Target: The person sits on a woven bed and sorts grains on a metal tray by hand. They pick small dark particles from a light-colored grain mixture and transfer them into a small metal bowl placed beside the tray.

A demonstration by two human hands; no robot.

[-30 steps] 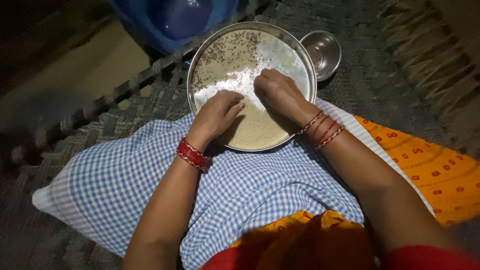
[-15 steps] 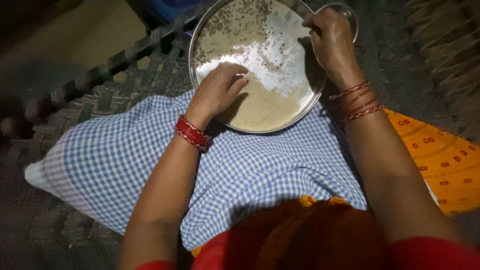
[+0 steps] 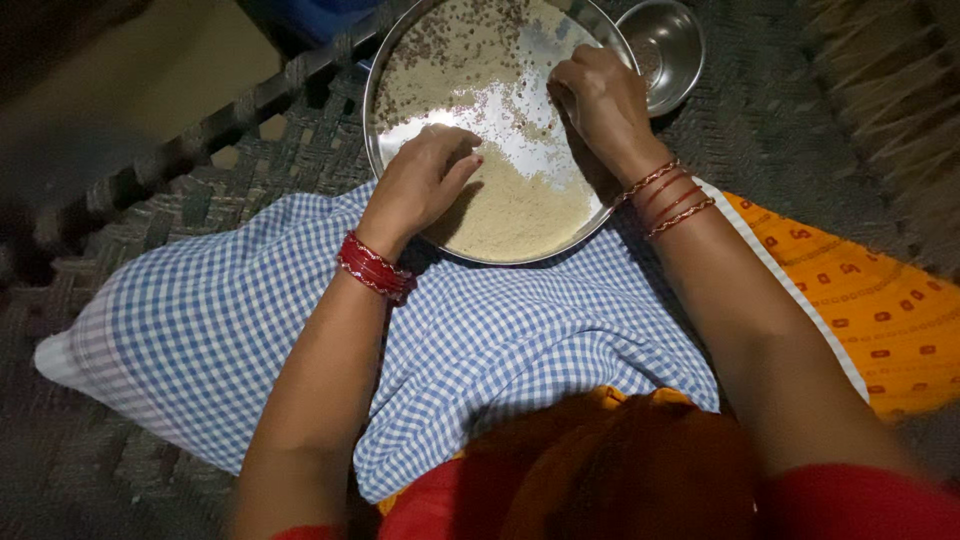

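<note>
The left hand point(image 3: 425, 180) rests curled, fingers pressed together, fingertips down on the pale fine grain point(image 3: 505, 215) heaped in the near part of the round steel plate point(image 3: 375, 140). The right hand point(image 3: 600, 100) sits at the plate's right edge, fingers bunched as if pinching; what they hold I cannot tell. Darker, speckled grain point(image 3: 450, 50) lies across the plate's far side, beyond both hands, with a bare shiny strip between the two heaps. Just beyond the plate's right rim, nearest the right hand, stands a small steel bowl point(image 3: 670, 40). The plate rests on a blue-and-white checked cloth point(image 3: 500, 340) over a woven cot point(image 3: 200, 190); nothing blocks either hand
</note>
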